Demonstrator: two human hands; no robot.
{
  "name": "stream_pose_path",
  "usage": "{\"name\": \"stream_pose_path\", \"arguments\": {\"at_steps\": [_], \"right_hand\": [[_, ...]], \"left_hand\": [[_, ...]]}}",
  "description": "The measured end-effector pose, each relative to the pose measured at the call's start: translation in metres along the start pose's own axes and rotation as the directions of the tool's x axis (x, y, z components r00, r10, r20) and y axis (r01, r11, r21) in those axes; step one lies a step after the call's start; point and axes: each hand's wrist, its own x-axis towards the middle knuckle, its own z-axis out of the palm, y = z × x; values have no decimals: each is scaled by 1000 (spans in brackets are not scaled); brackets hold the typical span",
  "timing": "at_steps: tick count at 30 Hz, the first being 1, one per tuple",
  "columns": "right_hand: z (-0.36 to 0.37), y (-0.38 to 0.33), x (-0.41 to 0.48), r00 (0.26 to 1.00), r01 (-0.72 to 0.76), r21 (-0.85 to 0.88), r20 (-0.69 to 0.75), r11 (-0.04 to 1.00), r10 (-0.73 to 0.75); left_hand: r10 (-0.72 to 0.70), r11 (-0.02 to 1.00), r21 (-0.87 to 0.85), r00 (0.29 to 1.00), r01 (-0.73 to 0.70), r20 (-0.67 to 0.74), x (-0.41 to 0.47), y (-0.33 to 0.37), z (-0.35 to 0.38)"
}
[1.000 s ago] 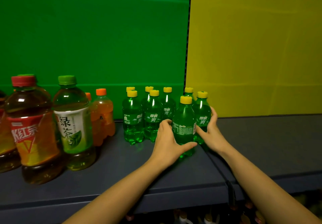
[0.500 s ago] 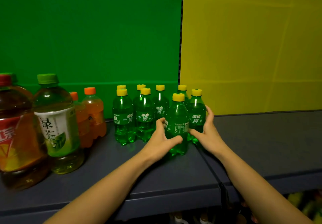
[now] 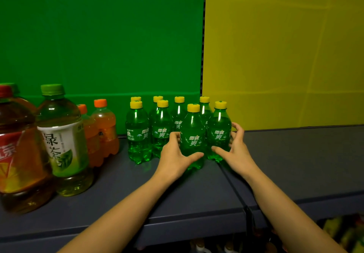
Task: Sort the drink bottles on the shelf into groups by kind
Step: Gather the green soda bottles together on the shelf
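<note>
Two hands are held at the front of a cluster of small green soda bottles on the shelf [image 3: 197, 199]. The left hand [image 3: 175, 154] is wrapped around the lower body of the front bottle [image 3: 193, 140], thumb across its base and fingers behind its left side. The right hand [image 3: 234, 150] is cupped against the right-hand bottle [image 3: 219, 134], fingers spread and only loosely curled; whether it is truly gripped or merely steadied cannot be told.

Seven or so yellow-capped green bottles are stood upright and close together behind these, against the green back panel [image 3: 98, 46]. Two orange soda bottles [image 3: 104, 128] are stood just to their left, and beyond those a large green tea bottle [image 3: 63, 140] and a large red-labelled tea bottle [image 3: 17, 154].

Each small bottle is judged full, so moderately light but top-steady only if kept vertical. Thin plastic walls are expected to give slightly under pressure, and smooth label film may slip. Hold is best taken around the labelled waist, above the lobed foot.
</note>
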Motion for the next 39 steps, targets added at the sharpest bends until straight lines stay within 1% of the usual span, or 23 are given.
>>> {"name": "stream_pose_path", "arguments": {"at_steps": [4, 6, 9, 14, 20, 24, 32, 37, 38, 39], "right_hand": [[2, -1, 2, 999, 2, 1, 34, 1000, -2], [4, -3, 4, 998, 5, 15, 56, 1000, -6], [8, -4, 5, 998, 13, 22, 68, 1000, -14], [12, -3, 6, 998, 31, 17, 57, 999, -32], [11, -2, 6, 998, 41, 18, 38, 999, -41], [10, -1, 6, 998, 56, -3, 25, 998, -56], [11, -3, 6, 997, 79, -23, 17, 997, -79], [14, -5, 5, 997, 68, -47, 34, 997, -67], [14, -5, 4, 997, 61, -38, 43, 997, -59], [15, -5, 4, 997, 49, -23, 54, 999, -47]], "left_hand": [[71, 981, 185, 992, -51, -106, 1, -1, 3], [74, 969, 244, 989, -40, -130, 0, 2, 2], [86, 935, 353, 986, -30, -145, 1, 4, 0], [118, 843, 538, 984, -29, -132, 3, 12, -6], [107, 816, 578, 986, -14, -127, 6, 20, -9], [130, 767, 641, 983, -17, -130, 6, 19, -11], [93, 736, 676, 989, 10, -116, 14, 11, -12], [157, 666, 745, 984, -41, -87, 8, 11, -14], [191, 661, 748, 976, -49, -105, 3, 12, -17], [245, 677, 734, 957, -56, -153, -2, 12, -23]]}}
